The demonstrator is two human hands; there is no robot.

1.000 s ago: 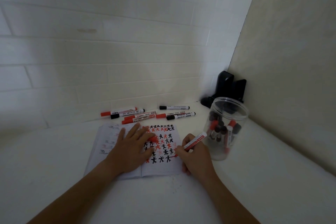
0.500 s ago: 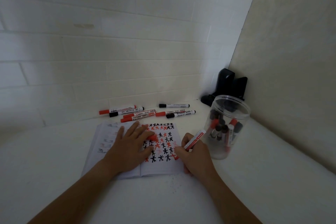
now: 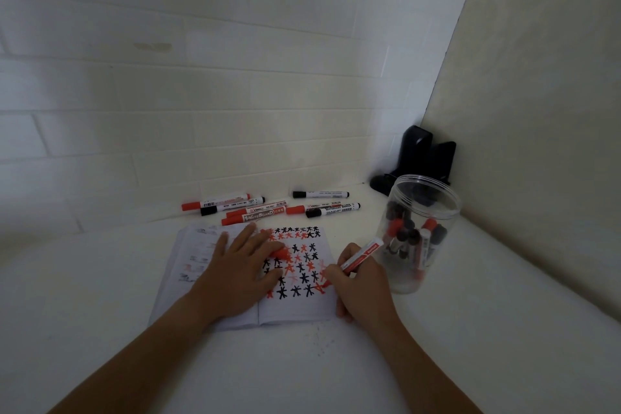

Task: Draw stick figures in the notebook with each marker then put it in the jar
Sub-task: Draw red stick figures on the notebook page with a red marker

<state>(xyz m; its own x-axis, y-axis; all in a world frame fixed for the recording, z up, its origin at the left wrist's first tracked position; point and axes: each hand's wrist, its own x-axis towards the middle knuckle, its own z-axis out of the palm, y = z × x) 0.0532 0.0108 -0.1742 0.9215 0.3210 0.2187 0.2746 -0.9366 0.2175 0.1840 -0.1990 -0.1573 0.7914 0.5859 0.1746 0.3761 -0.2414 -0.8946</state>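
1. An open notebook (image 3: 292,309) is laid flat on the white table (image 3: 134,363); its right page is filled with rows of small black and red stick figures (image 3: 304,259).
2. The notebook is pressed down by the left hand (image 3: 237,274), palm flat across the spine and fingers spread loosely. A red cap (image 3: 282,252) is seen at the fingertips of that hand (whether it is pinched or merely lying under them cannot be told).
3. A red marker (image 3: 359,255) is gripped in the right hand (image 3: 361,286), fingers curled round the barrel, its tip set on the lower right part of the page among the figures.
4. A clear jar (image 3: 418,232) is stood upright just right of the notebook, beside the right hand; several red and black markers are held inside it.
5. Seven more markers (image 3: 268,210), red-capped and black-capped, are laid on the table beyond the notebook, close to the tiled wall (image 3: 201,77).
6. A black object (image 3: 418,158) is placed in the corner behind the jar.
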